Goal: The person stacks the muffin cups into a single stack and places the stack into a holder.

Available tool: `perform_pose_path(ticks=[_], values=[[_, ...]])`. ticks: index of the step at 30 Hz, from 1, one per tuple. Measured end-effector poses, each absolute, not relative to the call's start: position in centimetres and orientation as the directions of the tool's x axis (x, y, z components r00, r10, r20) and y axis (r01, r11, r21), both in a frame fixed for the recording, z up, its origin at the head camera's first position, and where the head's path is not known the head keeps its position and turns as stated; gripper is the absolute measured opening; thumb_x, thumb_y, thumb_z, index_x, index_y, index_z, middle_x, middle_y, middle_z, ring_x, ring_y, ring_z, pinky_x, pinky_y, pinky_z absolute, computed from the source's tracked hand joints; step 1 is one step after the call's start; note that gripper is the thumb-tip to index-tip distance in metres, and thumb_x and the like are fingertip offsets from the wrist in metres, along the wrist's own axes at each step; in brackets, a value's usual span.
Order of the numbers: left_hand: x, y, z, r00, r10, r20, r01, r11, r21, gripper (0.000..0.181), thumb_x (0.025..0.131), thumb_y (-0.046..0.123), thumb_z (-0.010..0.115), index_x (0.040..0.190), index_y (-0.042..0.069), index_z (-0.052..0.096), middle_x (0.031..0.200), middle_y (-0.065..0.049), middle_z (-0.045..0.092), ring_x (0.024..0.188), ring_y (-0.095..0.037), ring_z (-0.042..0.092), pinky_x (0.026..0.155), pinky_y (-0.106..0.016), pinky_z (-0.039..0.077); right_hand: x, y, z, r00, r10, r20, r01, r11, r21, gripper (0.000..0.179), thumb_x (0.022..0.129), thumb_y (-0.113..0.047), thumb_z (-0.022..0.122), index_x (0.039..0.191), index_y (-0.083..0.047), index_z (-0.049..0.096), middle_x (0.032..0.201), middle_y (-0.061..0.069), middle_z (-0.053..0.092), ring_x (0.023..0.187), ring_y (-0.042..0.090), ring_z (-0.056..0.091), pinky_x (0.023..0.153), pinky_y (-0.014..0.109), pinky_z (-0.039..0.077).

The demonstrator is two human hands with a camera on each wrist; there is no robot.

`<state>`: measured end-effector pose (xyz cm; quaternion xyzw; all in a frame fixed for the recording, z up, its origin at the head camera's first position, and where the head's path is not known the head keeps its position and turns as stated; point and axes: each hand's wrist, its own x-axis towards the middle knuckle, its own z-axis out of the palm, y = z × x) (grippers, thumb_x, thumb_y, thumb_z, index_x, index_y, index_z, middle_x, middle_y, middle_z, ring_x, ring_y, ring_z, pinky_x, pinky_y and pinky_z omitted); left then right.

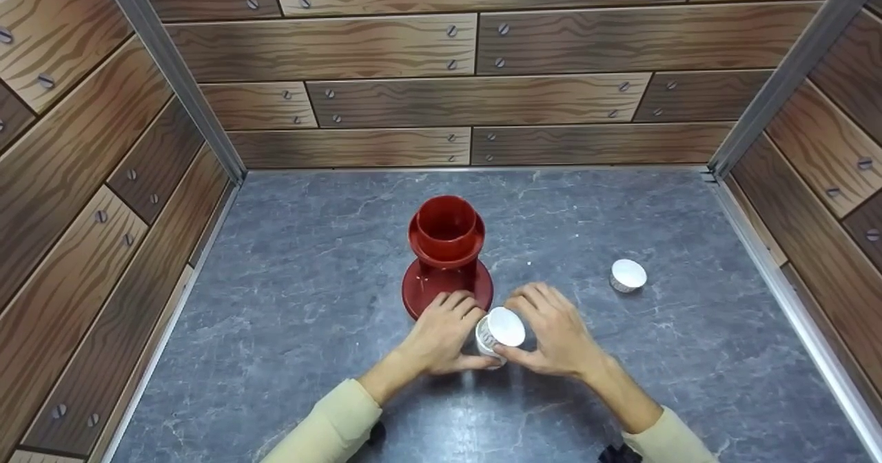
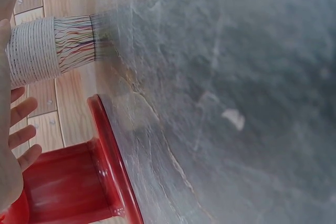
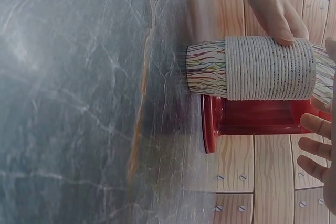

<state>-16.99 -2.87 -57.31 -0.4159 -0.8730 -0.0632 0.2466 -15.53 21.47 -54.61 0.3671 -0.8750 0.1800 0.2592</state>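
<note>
A stack of white paper baking cups (image 3: 268, 69) stands upright on the table, its lowest cup printed with coloured wavy lines. My left hand (image 1: 444, 335) holds the stack near its top, thumb on the near side and fingers on the far side. One white paper baking cup (image 1: 506, 326) is tilted at the top of the stack. Around that cup my right hand (image 1: 557, 332) curves, pinching it between thumb and fingers. Just behind my left hand is a red stand (image 1: 424, 291) with a wide round foot, and a red cup (image 1: 446, 223) rests on top.
Off to the right, a single white baking cup (image 1: 628, 275) stands on the grey marbled table (image 1: 310, 256). Wood-patterned walls (image 1: 468, 105) with metal corner strips enclose the table at the back and both sides.
</note>
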Motion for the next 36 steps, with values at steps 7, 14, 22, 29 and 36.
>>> perform_pose_path(ticks=[7, 14, 22, 29, 36], values=[[-17.04, -2.86, -57.29, -0.54, 0.7, 0.467, 0.757, 0.646, -0.093, 0.073, 0.083, 0.086, 0.06, 0.115, 0.02, 0.066, 0.115, 0.004, 0.07, 0.119, -0.018, 0.062, 0.097, -0.036, 0.052, -15.6, 21.41, -54.7, -0.593, -0.56, 0.578, -0.739, 0.663, -0.116, 0.058, 0.085, -0.069, 0.071, 0.112, -0.018, 0.07, 0.113, 0.003, 0.069, 0.106, 0.02, 0.065, 0.092, 0.04, 0.056], [-17.02, -2.85, -57.36, -0.534, 0.696, 0.48, 0.759, 0.645, -0.091, 0.073, 0.082, 0.086, 0.061, 0.114, 0.02, 0.066, 0.114, 0.004, 0.07, 0.118, -0.018, 0.062, 0.096, -0.036, 0.053, -15.63, 21.31, -54.72, -0.6, -0.564, 0.567, -0.735, 0.668, -0.112, 0.058, 0.084, -0.069, 0.072, 0.113, -0.019, 0.069, 0.113, 0.003, 0.069, 0.106, 0.02, 0.064, 0.091, 0.041, 0.056], [-16.89, -2.84, -57.3, -0.543, 0.696, 0.47, 0.753, 0.651, -0.095, 0.073, 0.082, 0.086, 0.061, 0.114, 0.02, 0.067, 0.115, 0.004, 0.069, 0.118, -0.018, 0.062, 0.097, -0.035, 0.052, -15.6, 21.18, -54.98, -0.585, -0.571, 0.576, -0.737, 0.67, -0.084, 0.058, 0.083, -0.07, 0.073, 0.112, -0.02, 0.07, 0.111, 0.002, 0.069, 0.105, 0.02, 0.064, 0.089, 0.04, 0.056], [-16.86, -2.87, -57.32, -0.55, 0.695, 0.463, 0.752, 0.653, -0.087, 0.074, 0.083, 0.086, 0.06, 0.114, 0.02, 0.067, 0.116, 0.005, 0.069, 0.118, -0.017, 0.062, 0.097, -0.035, 0.052, -15.51, 21.1, -54.96, -0.592, -0.571, 0.569, -0.732, 0.676, -0.083, 0.059, 0.083, -0.071, 0.072, 0.113, -0.02, 0.069, 0.112, 0.001, 0.068, 0.106, 0.021, 0.064, 0.09, 0.04, 0.056], [-16.91, -2.93, -57.26, -0.55, 0.697, 0.46, 0.752, 0.653, -0.09, 0.073, 0.083, 0.085, 0.061, 0.114, 0.019, 0.067, 0.117, 0.003, 0.069, 0.119, -0.018, 0.062, 0.097, -0.036, 0.053, -15.49, 21.07, -54.96, -0.6, -0.574, 0.558, -0.729, 0.68, -0.083, 0.061, 0.082, -0.072, 0.073, 0.115, -0.02, 0.069, 0.113, 0.002, 0.068, 0.106, 0.021, 0.064, 0.091, 0.041, 0.056]])
